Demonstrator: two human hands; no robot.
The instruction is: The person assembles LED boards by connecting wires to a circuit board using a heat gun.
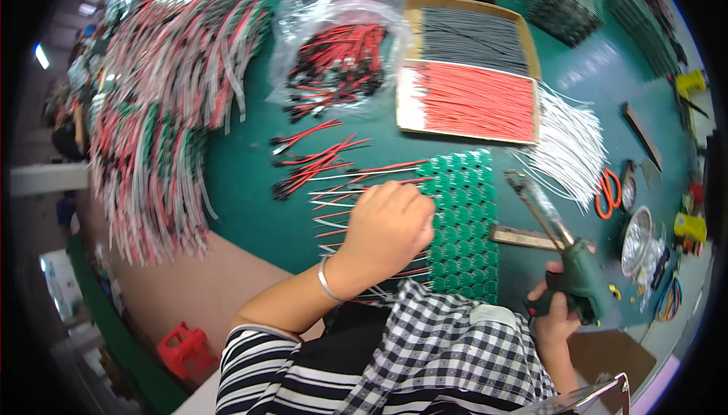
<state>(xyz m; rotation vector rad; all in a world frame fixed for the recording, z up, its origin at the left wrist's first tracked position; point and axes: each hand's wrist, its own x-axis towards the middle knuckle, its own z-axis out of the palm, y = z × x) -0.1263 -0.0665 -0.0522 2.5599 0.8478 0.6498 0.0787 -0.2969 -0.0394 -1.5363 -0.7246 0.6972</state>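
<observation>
Closed over the left edge of a green panel of round circuit boards (464, 221) is my left hand (390, 225), its knuckles up. Its fingertips are hidden, so what they pinch, if anything, does not show. Red, white and black wires (334, 214) stick out leftward from the panel's edge, partly under this hand. My right hand (556, 312) is wrapped round the handle of a green soldering gun (588, 278). The gun's long metal front (542, 206) points up and left, to the right of the panel and apart from it.
Beyond the panel stand cardboard boxes of red wires (478, 104) and black wires (474, 39), beside white wires (569, 142). Red-black leads fill a plastic bag (337, 58). Wired boards (174, 58) pile at left. Orange-handled scissors (608, 193) and a foil-like dish (635, 242) lie right.
</observation>
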